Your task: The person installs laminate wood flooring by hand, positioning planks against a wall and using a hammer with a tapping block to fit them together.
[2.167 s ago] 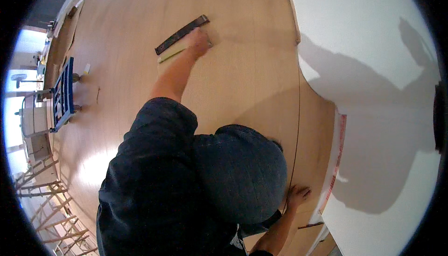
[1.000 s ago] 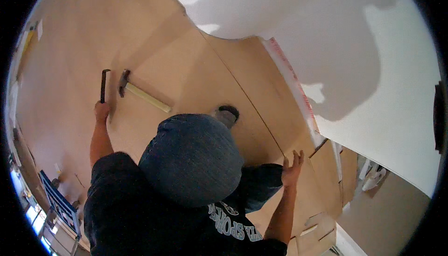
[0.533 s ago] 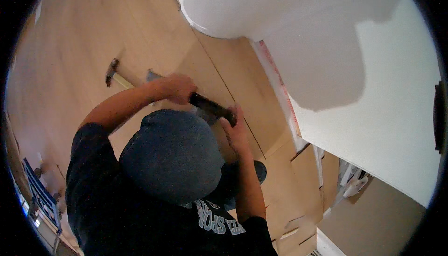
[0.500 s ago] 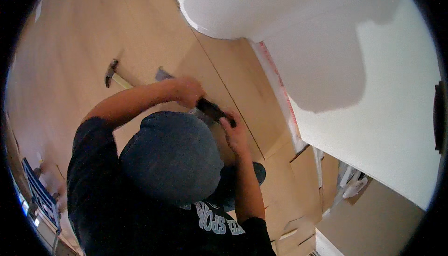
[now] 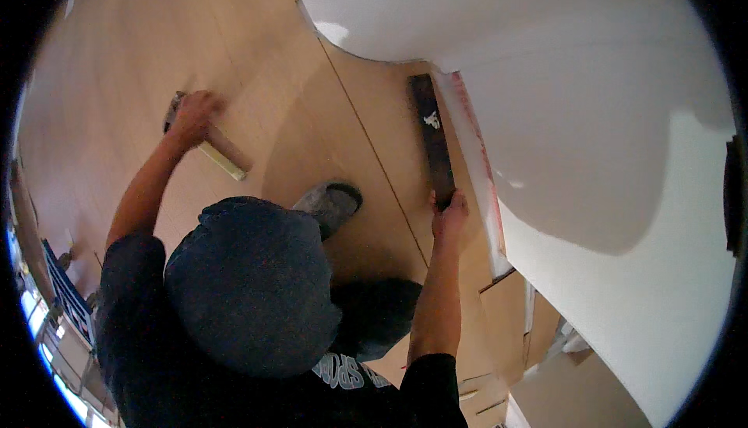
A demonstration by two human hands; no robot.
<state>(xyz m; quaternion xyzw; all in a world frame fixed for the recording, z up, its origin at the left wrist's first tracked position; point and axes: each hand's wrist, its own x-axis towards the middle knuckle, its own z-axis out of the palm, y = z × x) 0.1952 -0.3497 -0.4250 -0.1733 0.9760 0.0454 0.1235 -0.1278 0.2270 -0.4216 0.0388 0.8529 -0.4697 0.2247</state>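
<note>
My right hand (image 5: 450, 214) grips the near end of a long flat black bar (image 5: 433, 136) with a small white patch on it. The bar points away from me over the wood-look floor planks (image 5: 366, 89), close beside the white wall's lower edge. Whether its whole length touches the floor I cannot tell. Off to the left, my left hand (image 5: 196, 116) is closed around a claw hammer (image 5: 226, 163) just below its head. Its pale yellow handle slants toward me, with a shadow beside it. The fingers are slightly blurred.
A grey shoe (image 5: 331, 203) rests on the floor between my arms. One dark seam (image 5: 374, 155) runs lengthwise between planks. Red-marked whitish sheeting (image 5: 477, 136) lies along the wall (image 5: 592, 116). Cut plank pieces (image 5: 506, 307) are at the lower right, and a dark blue frame (image 5: 66, 284) stands at far left.
The left hand let go of the bar and moved left onto the hammer. My right hand swung the bar out to the right, beside the wall. The grey shoe now shows more fully.
</note>
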